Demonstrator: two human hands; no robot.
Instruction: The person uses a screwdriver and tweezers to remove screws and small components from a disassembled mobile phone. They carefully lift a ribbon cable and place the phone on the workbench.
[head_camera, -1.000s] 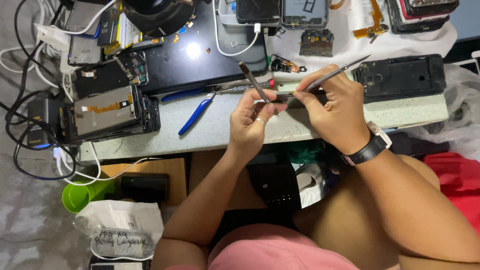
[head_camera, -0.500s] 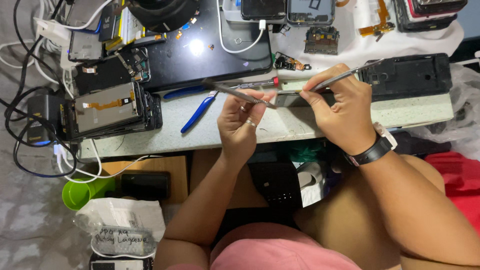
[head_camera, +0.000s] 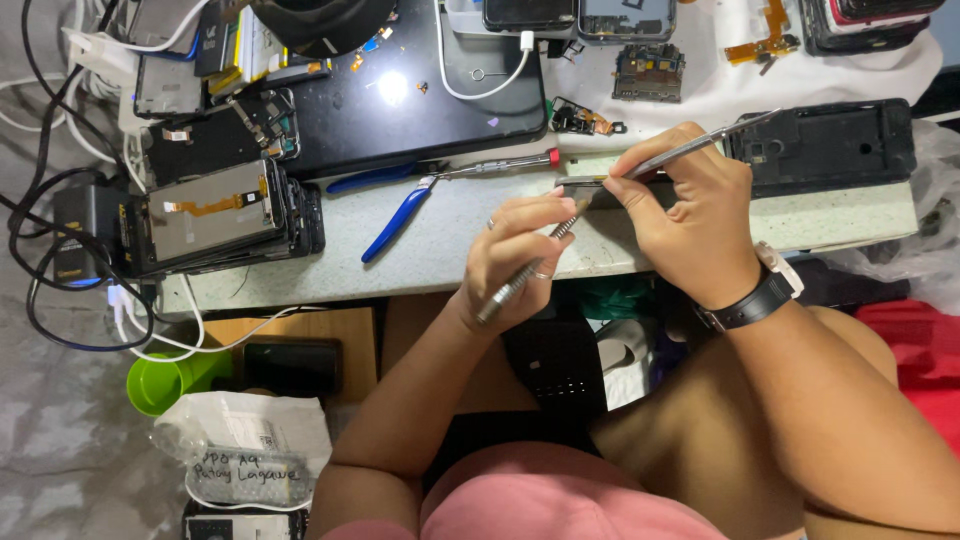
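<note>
Left hand (head_camera: 520, 255): closed around a metal screwdriver (head_camera: 528, 268), tip up. Right hand (head_camera: 690, 215): pinched silver tweezers (head_camera: 700, 146) against a small dark part (head_camera: 590, 187) at the worktop (head_camera: 450, 225) edge. Nearby lay blue-handled pliers (head_camera: 395, 215), a red-tipped screwdriver (head_camera: 500, 166), stacked phone screens (head_camera: 215, 215)

Bare arms, black wristwatch (head_camera: 752, 300) on right wrist, thin ring (head_camera: 541, 274) on left hand (head_camera: 515, 260), pink shorts (head_camera: 560, 500), bare thighs
</note>
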